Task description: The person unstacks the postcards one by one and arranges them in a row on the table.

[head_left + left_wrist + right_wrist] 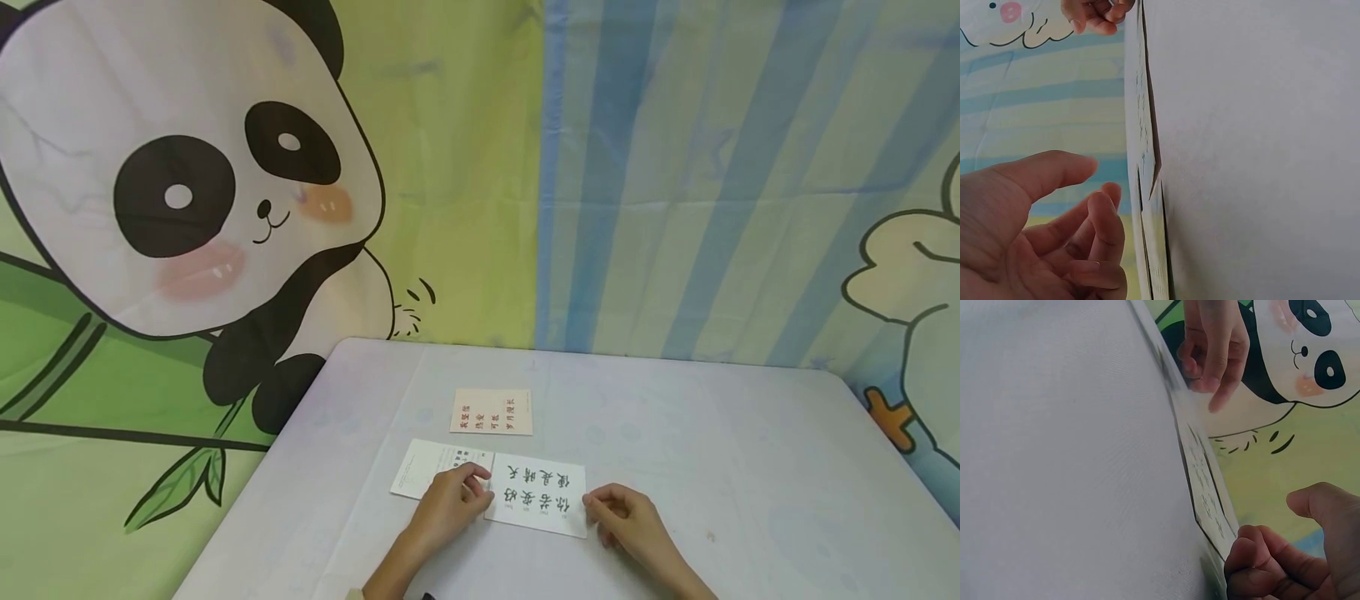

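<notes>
A white card (536, 493) with black handwritten-style Chinese characters lies on the table. My left hand (452, 497) is at its left edge, partly covering a second white card (422, 473) beside it. In the left wrist view, the left hand's thumb and fingers (1107, 228) stand apart with nothing between them. At the other end of the lettered card is my right hand (633, 525). Its bent fingers (1250, 559) are by the card's corner in the right wrist view, the thumb apart; whether they touch it is hard to tell.
Farther back on the table (712, 433) lies a pale pink card (491, 412) with red characters. Behind the table's far edge hangs a printed cloth (465, 167) with a panda, blue stripes and part of a white bird-like figure.
</notes>
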`<move>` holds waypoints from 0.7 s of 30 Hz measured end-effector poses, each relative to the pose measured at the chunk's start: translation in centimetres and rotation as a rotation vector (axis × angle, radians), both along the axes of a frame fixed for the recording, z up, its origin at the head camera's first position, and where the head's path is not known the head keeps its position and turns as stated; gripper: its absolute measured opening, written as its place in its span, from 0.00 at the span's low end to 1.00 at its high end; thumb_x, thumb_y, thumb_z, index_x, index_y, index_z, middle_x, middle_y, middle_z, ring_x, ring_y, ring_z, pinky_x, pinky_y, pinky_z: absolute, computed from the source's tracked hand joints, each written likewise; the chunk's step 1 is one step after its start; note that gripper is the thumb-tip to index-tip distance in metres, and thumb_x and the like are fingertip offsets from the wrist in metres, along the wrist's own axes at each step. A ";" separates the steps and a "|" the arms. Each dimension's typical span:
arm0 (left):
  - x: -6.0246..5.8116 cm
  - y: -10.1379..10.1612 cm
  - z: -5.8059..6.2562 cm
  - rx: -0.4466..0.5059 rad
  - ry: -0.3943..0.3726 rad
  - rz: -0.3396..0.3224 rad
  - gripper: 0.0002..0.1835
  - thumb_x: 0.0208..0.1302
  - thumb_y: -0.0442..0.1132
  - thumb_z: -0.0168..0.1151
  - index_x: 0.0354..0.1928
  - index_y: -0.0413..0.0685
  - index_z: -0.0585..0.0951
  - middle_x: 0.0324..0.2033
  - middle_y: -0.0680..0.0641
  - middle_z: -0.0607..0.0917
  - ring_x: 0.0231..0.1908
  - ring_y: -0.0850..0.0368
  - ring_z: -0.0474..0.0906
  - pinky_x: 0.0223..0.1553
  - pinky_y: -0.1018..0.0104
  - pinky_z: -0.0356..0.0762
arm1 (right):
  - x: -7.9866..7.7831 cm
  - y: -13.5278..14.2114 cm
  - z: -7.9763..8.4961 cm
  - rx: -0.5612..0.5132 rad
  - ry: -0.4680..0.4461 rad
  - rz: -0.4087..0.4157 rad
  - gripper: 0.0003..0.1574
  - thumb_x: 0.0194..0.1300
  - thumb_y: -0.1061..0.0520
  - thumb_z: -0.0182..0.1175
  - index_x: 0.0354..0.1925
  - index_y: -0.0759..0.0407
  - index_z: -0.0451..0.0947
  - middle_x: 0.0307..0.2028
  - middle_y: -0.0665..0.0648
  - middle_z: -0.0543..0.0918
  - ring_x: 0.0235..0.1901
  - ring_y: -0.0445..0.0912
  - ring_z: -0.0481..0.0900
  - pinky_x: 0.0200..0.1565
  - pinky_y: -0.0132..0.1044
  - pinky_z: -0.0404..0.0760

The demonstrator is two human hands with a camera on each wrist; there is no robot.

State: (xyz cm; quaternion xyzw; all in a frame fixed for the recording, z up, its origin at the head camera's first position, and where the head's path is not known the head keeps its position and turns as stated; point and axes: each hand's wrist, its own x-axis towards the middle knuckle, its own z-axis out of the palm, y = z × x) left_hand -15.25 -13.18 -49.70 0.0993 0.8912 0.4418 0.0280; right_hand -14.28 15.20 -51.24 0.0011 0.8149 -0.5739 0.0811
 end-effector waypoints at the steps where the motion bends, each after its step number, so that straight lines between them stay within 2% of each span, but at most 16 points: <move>1: -0.2 0.0 0.0 0.008 -0.003 0.008 0.14 0.60 0.37 0.68 0.47 0.39 0.81 0.27 0.56 0.79 0.24 0.66 0.74 0.23 0.73 0.73 | -0.1 -0.1 0.0 0.000 0.003 -0.001 0.15 0.65 0.54 0.63 0.39 0.67 0.79 0.24 0.56 0.81 0.16 0.42 0.73 0.19 0.30 0.71; 6: -1.5 -0.5 0.0 0.090 -0.002 0.088 0.21 0.60 0.38 0.67 0.54 0.38 0.78 0.33 0.51 0.79 0.29 0.62 0.74 0.27 0.73 0.73 | -0.5 -0.3 0.3 -0.029 0.017 -0.002 0.15 0.65 0.55 0.64 0.41 0.68 0.79 0.26 0.56 0.81 0.17 0.41 0.73 0.20 0.30 0.72; 10: -2.5 -0.8 0.2 0.154 0.013 0.154 0.23 0.60 0.38 0.68 0.56 0.38 0.76 0.37 0.47 0.80 0.32 0.59 0.75 0.27 0.72 0.74 | -0.7 -0.5 0.4 -0.050 0.017 0.001 0.15 0.64 0.56 0.64 0.42 0.68 0.79 0.26 0.57 0.81 0.17 0.42 0.73 0.20 0.29 0.71; 16: -3.6 -0.9 0.7 0.172 -0.006 0.177 0.25 0.58 0.37 0.69 0.57 0.38 0.75 0.40 0.43 0.80 0.34 0.57 0.75 0.29 0.72 0.75 | -1.3 -1.0 0.9 -0.076 0.046 0.000 0.15 0.64 0.57 0.65 0.43 0.68 0.79 0.28 0.57 0.80 0.16 0.42 0.71 0.18 0.28 0.68; 21: -4.5 -1.3 1.0 0.181 -0.026 0.203 0.28 0.58 0.37 0.69 0.60 0.36 0.74 0.42 0.40 0.79 0.36 0.55 0.74 0.33 0.69 0.74 | -2.1 -1.5 1.6 -0.081 0.072 -0.015 0.15 0.63 0.59 0.65 0.45 0.68 0.79 0.30 0.56 0.78 0.17 0.42 0.71 0.19 0.30 0.71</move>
